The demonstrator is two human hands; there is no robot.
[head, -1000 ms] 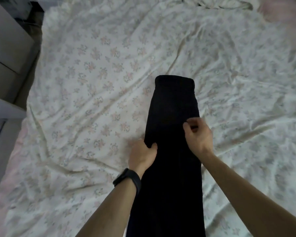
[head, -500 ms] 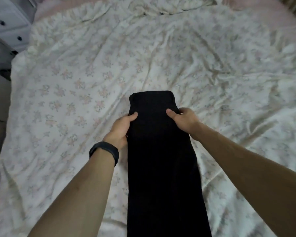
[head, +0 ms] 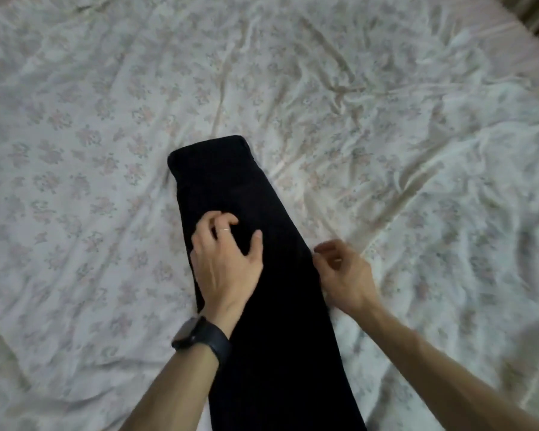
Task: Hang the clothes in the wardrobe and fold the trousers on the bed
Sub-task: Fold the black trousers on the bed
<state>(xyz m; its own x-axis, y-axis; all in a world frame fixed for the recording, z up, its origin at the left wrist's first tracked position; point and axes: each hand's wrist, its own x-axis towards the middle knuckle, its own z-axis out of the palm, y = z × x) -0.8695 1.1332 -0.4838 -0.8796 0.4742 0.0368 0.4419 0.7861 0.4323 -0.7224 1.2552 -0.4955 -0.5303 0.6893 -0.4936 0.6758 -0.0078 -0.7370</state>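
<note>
On the bed (head: 75, 275), over a rumpled floral sheet (head: 386, 135), the black trousers (head: 224, 178) lie as one long narrow strip, running from the near edge of the view to a squared far end. The sheet is loose and creased, so I judge that any drag along the cloth could pull it along and skew the strip. The layers might also slide apart at the right edge, and the dark fabric hides whether they line up. The left hand (head: 227, 262) lies palm down on the strip, fingers spread and slightly bent, pressing without gripping, with a dark band (head: 203, 335) on its wrist. The right hand (head: 346, 275) hovers at the strip's right edge, fingers loosely curled. Blur hides whether it pinches the cloth.
</note>
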